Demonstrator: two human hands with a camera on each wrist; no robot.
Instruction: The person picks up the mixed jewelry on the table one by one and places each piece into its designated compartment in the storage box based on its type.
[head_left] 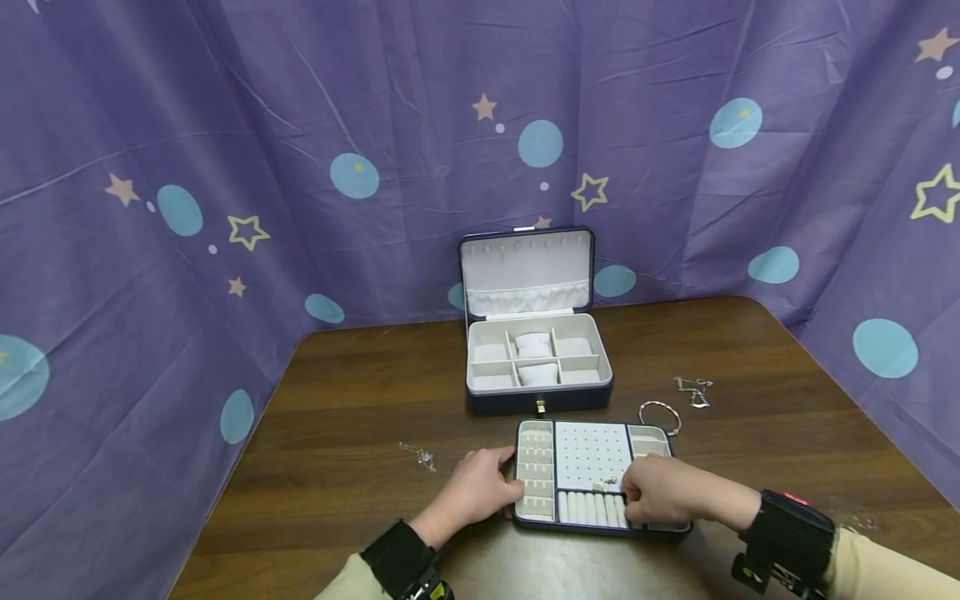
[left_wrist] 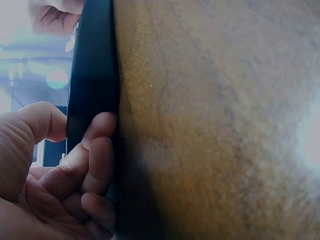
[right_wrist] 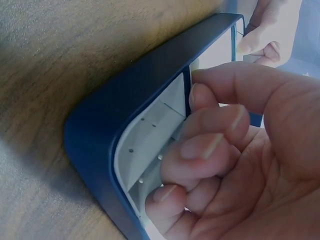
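Observation:
A dark blue jewelry tray (head_left: pixel 536 477) with pale compartments lies flat near the table's front. My left hand (head_left: pixel 480 485) grips its left end, the thumb at the rim and curled fingers against the outer wall (left_wrist: pixel 92 65). Over the tray's right half, my right hand (head_left: pixel 666 490) has its fingers curled down beside the ring rolls (head_left: pixel 592 508). In the right wrist view its thumb and forefinger meet at a divider (right_wrist: pixel 187 90); whether anything small sits between them is hidden. Small earrings (head_left: pixel 609 481) are on the white perforated panel (head_left: pixel 592 450).
Behind the tray stands an open jewelry box (head_left: pixel 540 403), lid upright, with white cushions (head_left: pixel 534 345) inside. A bracelet (head_left: pixel 678 423) lies by the tray's back right corner. Chains lie farther right (head_left: pixel 697 394) and a chain with a pendant (head_left: pixel 425 458) at left. A curtain (head_left: pixel 420 100) hangs behind.

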